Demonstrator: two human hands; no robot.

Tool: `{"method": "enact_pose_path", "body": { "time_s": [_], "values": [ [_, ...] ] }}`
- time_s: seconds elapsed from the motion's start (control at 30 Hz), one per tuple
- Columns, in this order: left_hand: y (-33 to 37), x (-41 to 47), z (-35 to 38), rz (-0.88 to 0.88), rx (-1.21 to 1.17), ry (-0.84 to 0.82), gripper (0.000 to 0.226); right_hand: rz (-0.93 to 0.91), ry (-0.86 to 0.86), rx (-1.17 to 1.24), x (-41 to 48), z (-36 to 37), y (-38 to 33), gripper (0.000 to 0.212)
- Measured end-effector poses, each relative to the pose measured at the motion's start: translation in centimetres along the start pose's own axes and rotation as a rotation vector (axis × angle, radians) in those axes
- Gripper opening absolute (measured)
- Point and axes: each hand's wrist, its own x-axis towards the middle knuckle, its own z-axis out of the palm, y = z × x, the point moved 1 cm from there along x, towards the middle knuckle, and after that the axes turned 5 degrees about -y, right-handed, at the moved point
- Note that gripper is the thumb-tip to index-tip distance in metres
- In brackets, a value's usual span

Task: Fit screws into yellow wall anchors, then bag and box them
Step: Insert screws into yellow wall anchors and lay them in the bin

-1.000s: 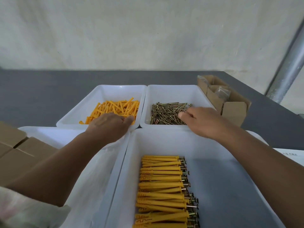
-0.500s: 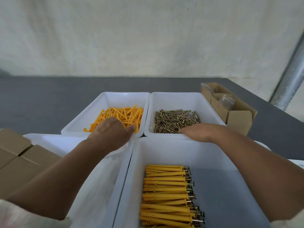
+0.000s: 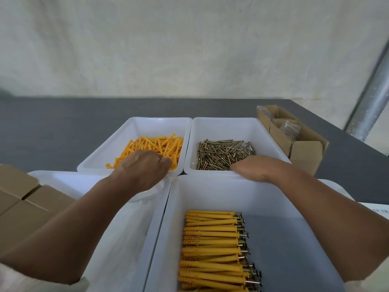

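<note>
Loose yellow wall anchors [image 3: 160, 144] lie heaped in the far-left white bin [image 3: 134, 127]. My left hand [image 3: 143, 167] is down in that heap, its fingers curled into the anchors. Brass screws [image 3: 223, 152] fill the far-right white bin [image 3: 231, 123]. My right hand [image 3: 259, 167] dips into the screws at the bin's near edge; its fingers are hidden below the hand. Anchors with screws fitted [image 3: 210, 245] lie in neat rows in the near white bin [image 3: 210, 192].
A near-left white bin holds clear plastic bags [image 3: 126, 228]. Closed cardboard boxes [image 3: 21, 199] sit at the left edge. An open cardboard box [image 3: 303, 148] with bagged parts stands right of the screw bin. A metal pipe [image 3: 370, 102] runs up the wall at right.
My right hand has turned down into the screws, so its fingers are no longer visible. My left hand has curled deeper into the anchors. The camera has tilted up slightly.
</note>
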Motion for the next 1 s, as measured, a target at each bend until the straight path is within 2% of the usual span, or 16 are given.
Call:
{"method": "enact_pose_path", "body": {
  "time_s": [0.13,0.33,0.5,0.6,0.7,0.77,0.87,1.0],
  "values": [
    [0.2,-0.2,-0.1,0.07,-0.07,-0.022,0.034,0.04,0.1,-0.035,0.1,0.3,0.2,0.035],
    [0.4,-0.6,0.2,0.107,-0.02,-0.024,0.026,0.033,0.252,-0.025,0.5,0.6,0.7,0.041],
    [0.9,-0.5,0.4,0.138,-0.096,0.176,0.029,0.023,0.357,0.076,-0.4,0.7,0.6,0.032],
    [1.7,-0.7,0.0,0.159,-0.356,0.326,0.026,0.045,0.408,0.166,-0.9,0.4,0.2,0.024],
    [3.1,-1.1,-0.1,0.148,-0.858,0.209,0.02,0.019,0.432,0.027,-1.1,0.1,0.2,0.027],
    [4.2,-1.5,0.5,0.157,-1.042,0.061,0.021,-0.061,0.498,0.054,-1.6,0.0,0.3,0.033],
    [5.4,-2.0,1.6,0.202,-1.051,-0.076,0.025,-0.131,0.55,0.084,-2.1,-0.1,0.7,0.037],
    [5.9,-2.4,2.2,0.262,-0.932,-0.083,0.025,-0.164,0.585,0.068,-1.8,0.0,0.9,0.033]
  ]
}}
